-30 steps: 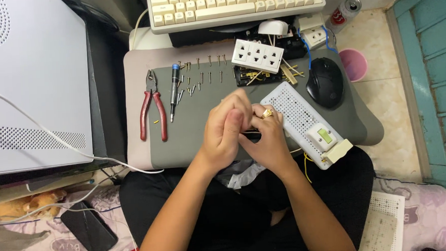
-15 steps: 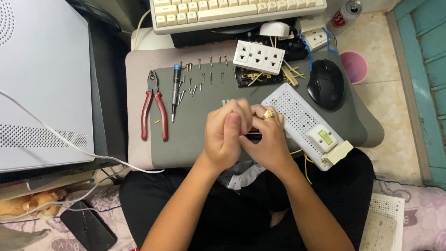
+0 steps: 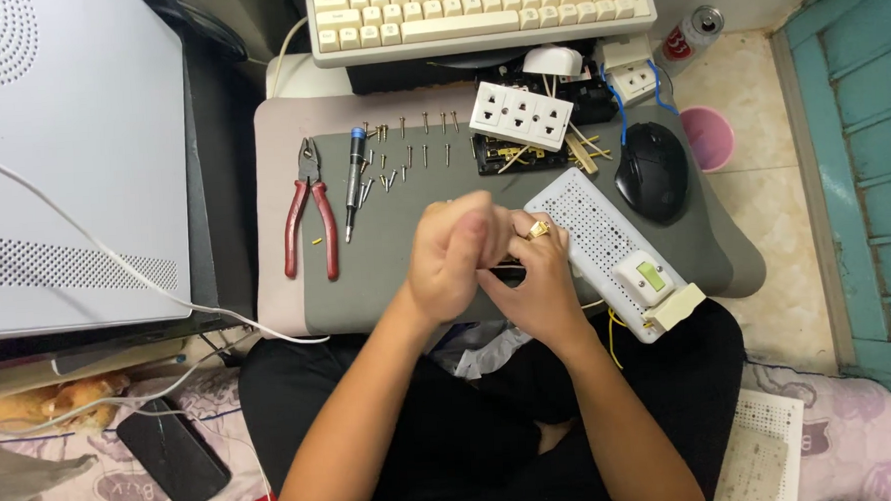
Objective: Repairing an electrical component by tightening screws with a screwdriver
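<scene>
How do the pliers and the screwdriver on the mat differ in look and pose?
The pliers have red handles spread apart; the screwdriver is one slim dark shaft with a blue cap. The pliers are larger and lie left of the screwdriver, at the edge of the grey mat. Both lie flat, untouched by either hand.

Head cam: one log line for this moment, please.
left hand: closed on small dark part | right hand: pinching same part | mat: pliers, screwdriver, screws, perforated panel, mouse

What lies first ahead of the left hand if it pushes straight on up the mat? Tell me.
Probably the loose screws on the grey mat, beyond the left hand; depth is unclear.
</scene>
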